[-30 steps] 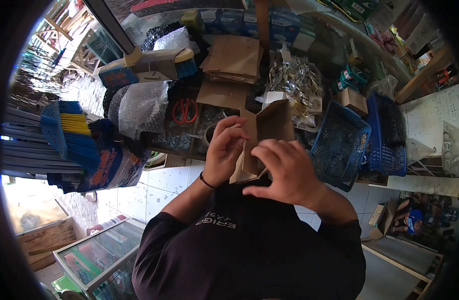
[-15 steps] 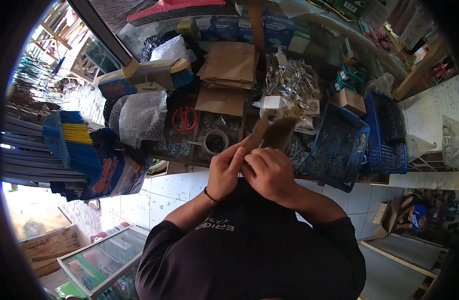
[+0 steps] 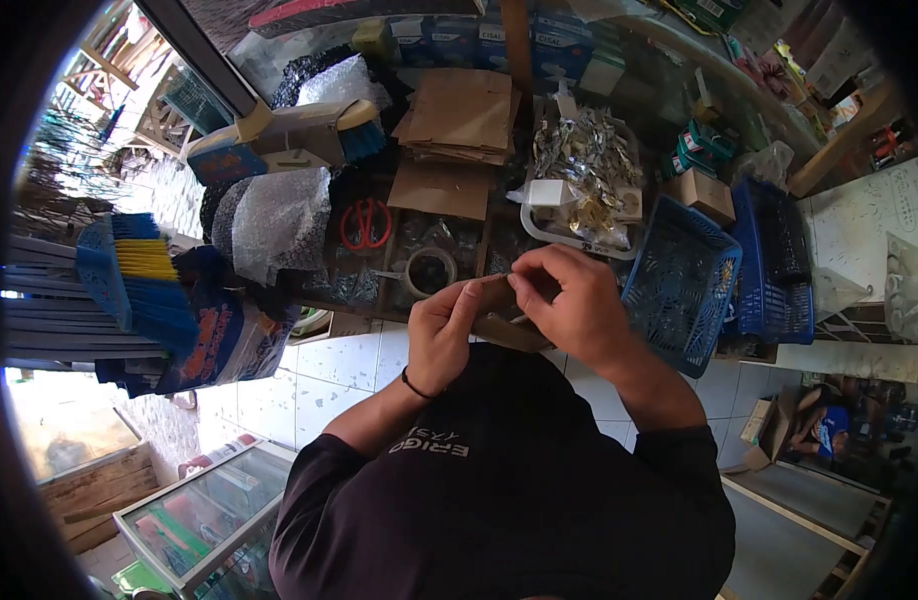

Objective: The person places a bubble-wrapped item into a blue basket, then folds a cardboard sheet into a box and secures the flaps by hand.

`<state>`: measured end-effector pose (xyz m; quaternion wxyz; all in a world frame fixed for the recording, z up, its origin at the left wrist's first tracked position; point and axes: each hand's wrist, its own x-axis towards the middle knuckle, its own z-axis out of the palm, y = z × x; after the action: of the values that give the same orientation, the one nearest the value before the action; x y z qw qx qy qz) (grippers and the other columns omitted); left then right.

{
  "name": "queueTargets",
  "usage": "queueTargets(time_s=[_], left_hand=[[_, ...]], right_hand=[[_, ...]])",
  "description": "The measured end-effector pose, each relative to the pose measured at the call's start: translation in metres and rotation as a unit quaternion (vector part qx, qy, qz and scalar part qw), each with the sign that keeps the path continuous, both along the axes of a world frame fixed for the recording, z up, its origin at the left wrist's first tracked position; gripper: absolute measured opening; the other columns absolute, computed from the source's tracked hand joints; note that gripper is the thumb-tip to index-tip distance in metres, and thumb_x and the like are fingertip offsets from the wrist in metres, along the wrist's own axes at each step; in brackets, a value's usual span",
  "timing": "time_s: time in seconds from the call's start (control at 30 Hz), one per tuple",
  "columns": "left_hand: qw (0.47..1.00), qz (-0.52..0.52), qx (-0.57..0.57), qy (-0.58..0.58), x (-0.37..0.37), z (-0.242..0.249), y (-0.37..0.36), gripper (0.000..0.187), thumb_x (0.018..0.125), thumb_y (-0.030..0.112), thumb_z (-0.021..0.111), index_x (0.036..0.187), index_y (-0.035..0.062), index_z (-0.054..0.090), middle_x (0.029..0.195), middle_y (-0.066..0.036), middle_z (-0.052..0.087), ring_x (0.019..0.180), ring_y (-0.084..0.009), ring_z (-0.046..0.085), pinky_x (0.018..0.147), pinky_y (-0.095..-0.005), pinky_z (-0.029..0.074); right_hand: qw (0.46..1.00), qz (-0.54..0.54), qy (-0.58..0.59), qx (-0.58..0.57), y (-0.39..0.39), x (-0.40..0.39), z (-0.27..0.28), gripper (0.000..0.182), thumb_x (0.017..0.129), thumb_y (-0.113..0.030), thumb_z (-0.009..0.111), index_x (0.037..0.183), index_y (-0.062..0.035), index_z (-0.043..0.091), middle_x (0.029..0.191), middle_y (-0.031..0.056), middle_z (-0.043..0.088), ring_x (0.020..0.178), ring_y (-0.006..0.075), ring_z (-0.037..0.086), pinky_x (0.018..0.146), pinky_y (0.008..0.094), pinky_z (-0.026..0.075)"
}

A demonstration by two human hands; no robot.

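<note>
A folded brown cardboard piece [image 3: 509,330] is between my hands, close to my chest and tilted so that little of its face shows. My left hand [image 3: 441,335] is closed on its left end, thumb on top. At the upper edge, my right hand [image 3: 579,305] pinches it between thumb and finger. Beyond the hands lies a stack of flat brown cardboard [image 3: 457,115]. To its right, a white tray [image 3: 569,240] holds a heap of small shiny metal pieces and a small white box [image 3: 550,193]. A roll of tape [image 3: 431,272] lies just past my left hand.
Red-handled scissors [image 3: 366,223] and bubble wrap [image 3: 279,225] lie to the left. Blue brooms [image 3: 129,270] crowd the left side. Blue plastic baskets [image 3: 684,285] stand on the right. A glass case [image 3: 209,510] is at lower left. Another person [image 3: 824,430] sits at far right.
The cardboard has been lowered and tipped toward my chest, so its open faces no longer show. My right hand has shifted up and right and now pinches the upper edge.
</note>
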<state>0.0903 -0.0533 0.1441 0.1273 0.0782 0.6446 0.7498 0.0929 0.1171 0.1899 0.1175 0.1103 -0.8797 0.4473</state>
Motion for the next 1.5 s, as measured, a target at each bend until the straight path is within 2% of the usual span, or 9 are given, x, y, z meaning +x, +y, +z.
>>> queueTargets(time_s=[0.43,0.53,0.73,0.83,1.03,1.13,1.23,1.33,1.5], left_hand=[[0.999,0.024,-0.025,0.016,0.005,0.011,-0.001,0.031,0.098,0.018,0.046,0.111,-0.0049,0.062,0.092,-0.009,0.069,0.085,-0.0050,0.058,0.074,-0.0210,0.046],[0.996,0.035,-0.061,0.046,0.006,0.011,0.000,0.029,0.097,0.017,0.047,0.111,-0.0030,0.063,0.088,-0.012,0.069,0.080,-0.0070,0.060,0.071,-0.0224,0.046],[0.970,0.044,-0.119,0.206,0.002,0.004,0.000,0.027,0.095,0.016,0.049,0.109,-0.0003,0.065,0.081,-0.015,0.066,0.065,-0.0157,0.061,0.060,-0.0268,0.045],[0.982,0.036,-0.120,0.139,0.005,0.014,0.001,0.027,0.096,0.017,0.048,0.110,-0.0010,0.064,0.082,-0.014,0.068,0.066,-0.0119,0.060,0.060,-0.0262,0.046],[0.990,0.060,-0.066,0.109,0.007,0.006,0.008,0.029,0.097,0.019,0.048,0.112,-0.0022,0.063,0.085,-0.013,0.069,0.074,-0.0053,0.057,0.064,-0.0236,0.048],[0.989,0.048,-0.095,0.105,0.008,0.010,0.005,0.028,0.096,0.017,0.049,0.111,-0.0024,0.063,0.086,-0.015,0.068,0.076,-0.0111,0.063,0.066,-0.0262,0.049],[0.979,0.053,-0.139,0.136,0.009,0.010,0.004,0.026,0.095,0.014,0.050,0.110,-0.0021,0.063,0.089,-0.018,0.067,0.081,-0.0218,0.067,0.070,-0.0298,0.049],[0.971,0.066,-0.141,0.182,0.010,0.005,0.006,0.024,0.093,0.011,0.052,0.110,-0.0021,0.063,0.093,-0.019,0.066,0.086,-0.0306,0.065,0.075,-0.0329,0.049],[0.932,0.053,-0.199,0.297,0.008,0.007,0.001,0.024,0.089,0.007,0.055,0.110,-0.0034,0.061,0.101,-0.019,0.066,0.089,-0.0312,0.065,0.079,-0.0358,0.049]], right_hand=[[0.988,-0.056,0.139,0.026,-0.018,0.005,-0.016,0.016,0.073,0.000,0.071,0.087,-0.0030,0.063,0.085,0.0097,0.063,0.072,0.0237,0.065,0.061,0.0309,0.052],[0.989,-0.064,0.132,0.018,-0.020,0.006,-0.019,0.017,0.073,0.000,0.070,0.087,-0.0032,0.063,0.086,0.0102,0.062,0.073,0.0237,0.064,0.062,0.0305,0.052],[0.986,-0.072,0.149,0.026,-0.021,0.009,-0.018,0.020,0.072,0.003,0.069,0.089,-0.0032,0.061,0.088,0.0103,0.062,0.075,0.0235,0.064,0.064,0.0307,0.052],[0.985,-0.074,0.155,0.021,-0.021,0.012,-0.021,0.021,0.071,0.001,0.069,0.089,-0.0040,0.060,0.089,0.0100,0.060,0.077,0.0277,0.063,0.065,0.0349,0.052],[0.985,-0.071,0.153,0.042,-0.020,0.013,-0.022,0.020,0.072,0.000,0.069,0.089,-0.0035,0.059,0.091,0.0102,0.061,0.080,0.0280,0.063,0.067,0.0351,0.052],[0.986,-0.068,0.149,0.037,-0.021,0.013,-0.018,0.020,0.072,0.001,0.069,0.089,-0.0033,0.060,0.091,0.0101,0.061,0.080,0.0279,0.063,0.067,0.0353,0.052],[0.987,-0.067,0.139,0.034,-0.022,0.013,-0.016,0.020,0.071,0.001,0.069,0.089,-0.0032,0.060,0.091,0.0101,0.061,0.080,0.0278,0.063,0.067,0.0351,0.052],[0.987,-0.066,0.142,0.039,-0.023,0.012,-0.015,0.019,0.072,0.001,0.068,0.088,-0.0028,0.059,0.090,0.0102,0.060,0.079,0.0275,0.063,0.065,0.0352,0.052],[0.988,-0.052,0.128,0.065,-0.024,0.013,-0.010,0.016,0.072,0.002,0.065,0.085,-0.0021,0.056,0.086,0.0109,0.057,0.076,0.0279,0.060,0.064,0.0362,0.050]])
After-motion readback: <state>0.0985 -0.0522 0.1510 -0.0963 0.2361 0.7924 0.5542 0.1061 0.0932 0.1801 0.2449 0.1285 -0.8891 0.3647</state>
